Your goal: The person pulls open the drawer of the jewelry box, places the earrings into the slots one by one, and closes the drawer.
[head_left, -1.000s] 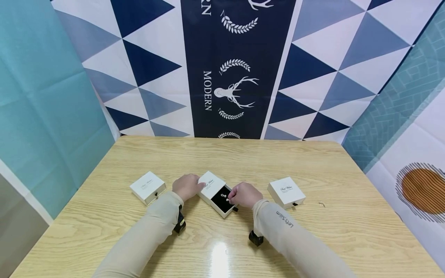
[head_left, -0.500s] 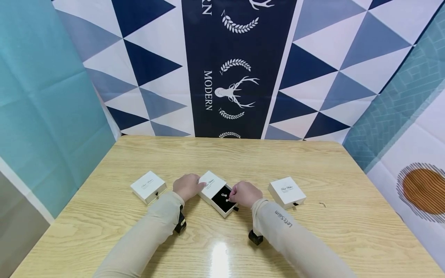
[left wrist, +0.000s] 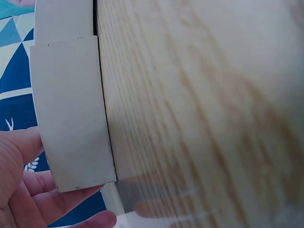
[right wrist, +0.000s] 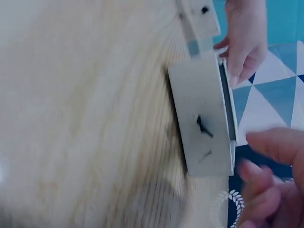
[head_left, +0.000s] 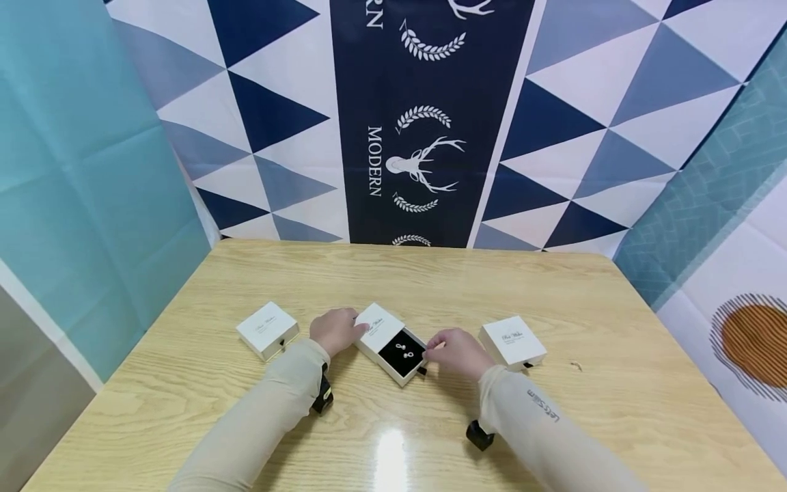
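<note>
Nearest to me, my left sleeve (head_left: pixel 264 400) and right sleeve (head_left: pixel 541 417) extend over the tabletop (head_left: pixel 332 451), a black device at each wrist. The right sleeve bears dark lettering.

Beyond them, about midway between the tabletop's left and right edges, lies an open white box (head_left: pixel 378 325). Its drawer (head_left: pixel 398 363) is part-way out, angled towards my right, with a black ribbon (head_left: pixel 421 371) at its front. Two earrings (head_left: pixel 408 354) lie on the drawer's black lining, just beside each other, between my hands and nearer the right one.

My left hand (head_left: pixel 336 331) grips the closed end of the box, thumb at the cover, fingers bent around that end, as the left wrist view confirms.

My right hand (head_left: pixel 456 350) is at the drawer's right-hand corner. Its fingers are loosely bent, thumb and forefinger slightly apart, with nothing visible between them. I cannot tell whether a fingertip touches the rim.

A closed box (head_left: pixel 268 329) lies beyond my left hand, towards the tabletop's left edge. Another closed box (head_left: pixel 514 340) lies past my right hand; a small scrap (head_left: pixel 576 365), nature unclear, sits between it and the right edge.

Behind the far edge hangs a patterned cloth (head_left: pixel 363 82), its dark band printed with a deer's head.
</note>
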`<state>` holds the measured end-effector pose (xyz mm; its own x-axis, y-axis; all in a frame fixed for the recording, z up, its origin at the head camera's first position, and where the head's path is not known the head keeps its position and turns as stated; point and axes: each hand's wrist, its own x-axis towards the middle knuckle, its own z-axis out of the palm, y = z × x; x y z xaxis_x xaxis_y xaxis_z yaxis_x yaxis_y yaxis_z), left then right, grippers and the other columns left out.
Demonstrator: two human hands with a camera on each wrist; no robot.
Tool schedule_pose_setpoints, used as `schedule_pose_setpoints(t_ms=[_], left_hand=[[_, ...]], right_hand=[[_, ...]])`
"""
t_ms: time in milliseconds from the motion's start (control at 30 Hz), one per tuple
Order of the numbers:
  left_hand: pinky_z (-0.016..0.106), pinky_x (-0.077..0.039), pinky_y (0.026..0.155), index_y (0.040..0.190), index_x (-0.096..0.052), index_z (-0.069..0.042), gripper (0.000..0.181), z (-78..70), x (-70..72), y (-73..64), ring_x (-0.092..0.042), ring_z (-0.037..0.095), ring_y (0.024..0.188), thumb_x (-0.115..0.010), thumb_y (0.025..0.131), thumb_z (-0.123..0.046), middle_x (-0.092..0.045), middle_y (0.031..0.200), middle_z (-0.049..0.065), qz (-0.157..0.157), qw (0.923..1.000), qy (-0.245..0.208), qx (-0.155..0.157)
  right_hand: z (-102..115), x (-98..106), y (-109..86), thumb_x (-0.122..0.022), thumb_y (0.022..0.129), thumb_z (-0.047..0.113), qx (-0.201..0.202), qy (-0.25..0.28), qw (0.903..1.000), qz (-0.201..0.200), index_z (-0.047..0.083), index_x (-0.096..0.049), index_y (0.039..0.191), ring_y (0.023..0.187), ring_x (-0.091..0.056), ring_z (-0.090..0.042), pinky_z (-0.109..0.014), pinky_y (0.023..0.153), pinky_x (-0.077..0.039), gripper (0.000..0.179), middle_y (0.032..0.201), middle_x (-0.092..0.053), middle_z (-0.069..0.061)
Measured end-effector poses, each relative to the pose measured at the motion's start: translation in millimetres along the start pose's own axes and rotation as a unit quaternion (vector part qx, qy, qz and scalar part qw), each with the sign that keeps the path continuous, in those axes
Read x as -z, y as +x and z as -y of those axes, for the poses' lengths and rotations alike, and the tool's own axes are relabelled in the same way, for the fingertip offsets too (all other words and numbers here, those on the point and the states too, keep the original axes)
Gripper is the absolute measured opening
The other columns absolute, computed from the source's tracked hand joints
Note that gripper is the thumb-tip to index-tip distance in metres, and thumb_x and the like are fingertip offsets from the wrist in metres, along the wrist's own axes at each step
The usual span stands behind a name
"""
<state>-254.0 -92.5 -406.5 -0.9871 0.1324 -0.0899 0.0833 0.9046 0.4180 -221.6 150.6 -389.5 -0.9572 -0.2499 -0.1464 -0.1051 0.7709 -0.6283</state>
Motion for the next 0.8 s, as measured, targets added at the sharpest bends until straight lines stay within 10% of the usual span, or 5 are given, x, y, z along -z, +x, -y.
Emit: schedule_pose_setpoints(t_ms=[233,800], left_hand=[[0.044,-0.046,0.087,0.127,-0.059,-0.005,0.044,4.8,3.1,-0.4,-0.061,0.026,0.097,-0.059,0.093,-0.033,-0.065,0.112,0.012,0.023,0.9899,-0.135,0.037],[0.04,-0.046,0.08,0.11,-0.066,-0.002,0.033,11.5,12.0,-1.6,-0.058,0.022,0.087,-0.07,0.086,-0.024,-0.065,0.108,0.012,0.038,0.987,-0.149,0.047]], right_hand=[[-5.3,0.5,-11.5,-0.065,0.079,0.013,-0.015,0.07,0.9955,0.063,0.005,-0.061,0.07,0.046,-0.036,-0.007,-0.021,0.045,-0.031,0.013,0.054,-0.047,0.004],[-9.9,-15.5,-19.5,-0.062,0.088,0.012,-0.117,0.202,0.967,0.102,0.006,-0.056,0.07,0.04,-0.04,-0.004,-0.017,0.04,-0.041,0.021,0.05,-0.049,0.002]])
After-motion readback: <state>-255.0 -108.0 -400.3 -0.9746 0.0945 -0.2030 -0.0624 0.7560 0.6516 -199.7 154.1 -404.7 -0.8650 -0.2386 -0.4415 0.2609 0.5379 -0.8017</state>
